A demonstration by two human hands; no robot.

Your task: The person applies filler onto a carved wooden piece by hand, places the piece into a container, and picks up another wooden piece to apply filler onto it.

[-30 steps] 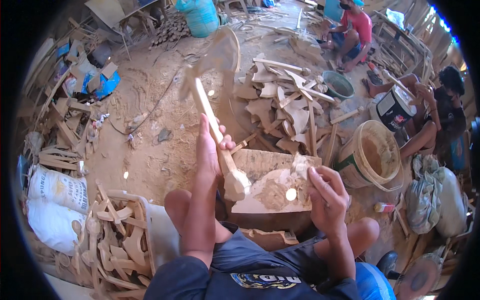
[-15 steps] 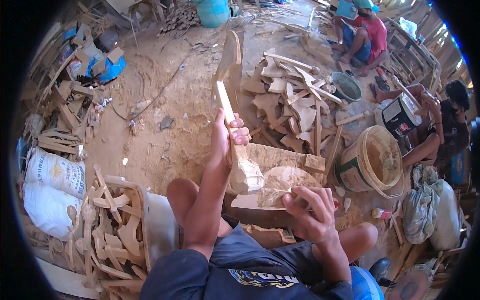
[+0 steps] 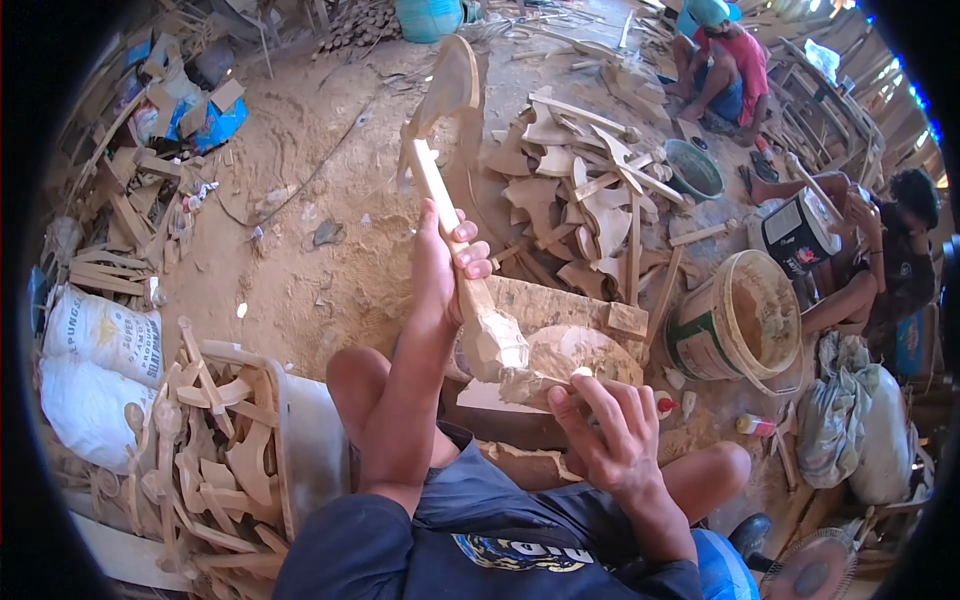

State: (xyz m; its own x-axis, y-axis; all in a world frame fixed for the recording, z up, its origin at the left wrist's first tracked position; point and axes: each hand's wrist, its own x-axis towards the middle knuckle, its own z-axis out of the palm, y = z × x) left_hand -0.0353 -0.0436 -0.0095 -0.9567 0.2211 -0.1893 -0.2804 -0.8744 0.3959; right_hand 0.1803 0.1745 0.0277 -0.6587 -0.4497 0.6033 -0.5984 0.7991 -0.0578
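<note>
My left hand [image 3: 448, 262] is wrapped round the handle of a carved wooden axe [image 3: 430, 180]. Its curved blade points away from me, and its thick, faceted butt end faces me. At that butt end, my right hand [image 3: 612, 435] pinches a crumpled tan sheet [image 3: 528, 388] that looks like sandpaper, between thumb and fingers. The sheet touches the underside of the butt. Below both hands lies a pale wooden work block [image 3: 560, 306] with a rounded piece beside it, partly covered by the axe and the sheet.
Cut wooden pieces [image 3: 570, 190] pile up ahead. A dusty bucket [image 3: 715, 325] stands at right, near a small bottle [image 3: 755, 426]. A crate [image 3: 285, 450] of carved parts and white sacks [image 3: 105, 340] are at left. Two people sit at far right; a fan [image 3: 815, 572] is at lower right.
The axe has shifted left, its blade rising toward the far side. My right hand has moved slightly left and down, and the tan sheet now sits closer against the butt end.
</note>
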